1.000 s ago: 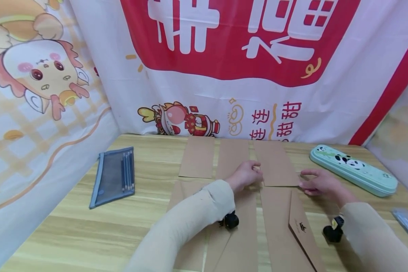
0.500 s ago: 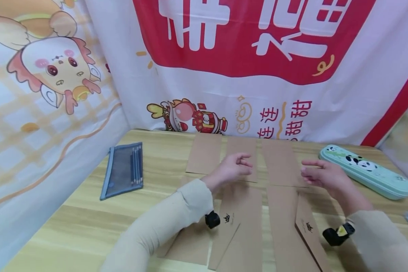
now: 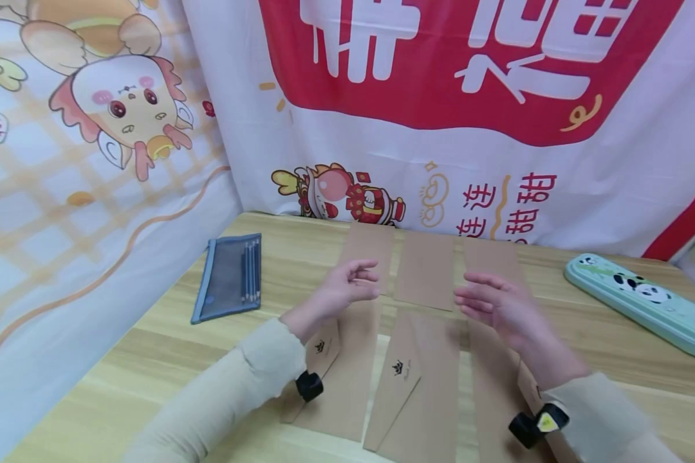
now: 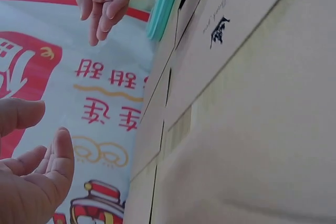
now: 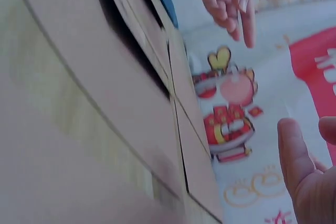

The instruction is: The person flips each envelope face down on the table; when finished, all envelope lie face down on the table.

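Three brown kraft envelopes lie side by side on the wooden table: a left envelope (image 3: 353,386), a middle envelope (image 3: 434,373) and a right envelope (image 3: 486,379). A crown print shows on their flaps. Behind them is a row of plain brown paper rectangles: left (image 3: 379,247), middle (image 3: 425,270) and right (image 3: 492,254). My left hand (image 3: 342,289) hovers near the left pair, fingers loosely bent and holding nothing. Over the right pair, my right hand (image 3: 500,305) is raised with relaxed fingers, also holding nothing. Both wrist views show the palms facing each other in the air.
At the left a blue mesh zip pouch (image 3: 228,276) holds several pencils. A mint pencil case (image 3: 643,299) with pandas lies at the right. A printed cloth (image 3: 347,141) hangs along the table's back edge.
Both hands have moved left across the papers, the left hand from between the middle and right columns to the left one. The right hand has come off the right paper's corner. The head view has shifted.
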Tool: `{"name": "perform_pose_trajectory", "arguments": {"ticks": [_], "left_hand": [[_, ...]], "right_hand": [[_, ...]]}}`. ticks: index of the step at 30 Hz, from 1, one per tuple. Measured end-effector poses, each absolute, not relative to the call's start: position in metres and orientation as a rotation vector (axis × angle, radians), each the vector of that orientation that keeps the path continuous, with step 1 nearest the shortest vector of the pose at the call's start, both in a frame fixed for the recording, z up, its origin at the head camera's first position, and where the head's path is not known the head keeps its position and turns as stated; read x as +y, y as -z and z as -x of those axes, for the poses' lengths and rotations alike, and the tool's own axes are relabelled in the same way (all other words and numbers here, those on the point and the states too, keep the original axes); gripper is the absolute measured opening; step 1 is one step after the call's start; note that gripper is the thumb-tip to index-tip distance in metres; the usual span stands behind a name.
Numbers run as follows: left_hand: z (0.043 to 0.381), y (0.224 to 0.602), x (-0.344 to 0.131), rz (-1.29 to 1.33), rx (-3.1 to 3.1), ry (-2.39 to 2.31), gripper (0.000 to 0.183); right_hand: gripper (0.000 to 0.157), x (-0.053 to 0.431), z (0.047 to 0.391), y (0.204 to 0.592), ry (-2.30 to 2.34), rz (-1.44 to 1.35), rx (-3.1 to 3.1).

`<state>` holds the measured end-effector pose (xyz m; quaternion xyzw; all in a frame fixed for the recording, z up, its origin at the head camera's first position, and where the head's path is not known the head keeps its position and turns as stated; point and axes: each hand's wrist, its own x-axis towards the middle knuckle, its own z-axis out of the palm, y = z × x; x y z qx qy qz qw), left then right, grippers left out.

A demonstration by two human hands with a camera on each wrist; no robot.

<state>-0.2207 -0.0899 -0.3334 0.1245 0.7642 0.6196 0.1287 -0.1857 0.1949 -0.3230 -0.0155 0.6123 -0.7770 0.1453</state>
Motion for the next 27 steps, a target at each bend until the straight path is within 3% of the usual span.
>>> {"name": "perform_pose_trajectory", "arguments": {"ticks": [5, 12, 27], "left_hand": [[0.212, 0.335, -0.116, -0.325, 2.231, -1.815, 0.062], [0.201, 0.346, -0.150, -0.231, 2.256, -1.824, 0.061], [0.183, 0.373, -0.180, -0.062, 2.208, -1.795, 0.064]], "right_hand": [[0.022, 0.170, 0.180, 0.327, 2.191, 0.106, 1.718], [0.058, 0.138, 0.172, 0.338, 2.076, 0.162, 1.725], [0.063, 0.090, 0.160, 0.362, 1.956, 0.221, 1.676]]}}
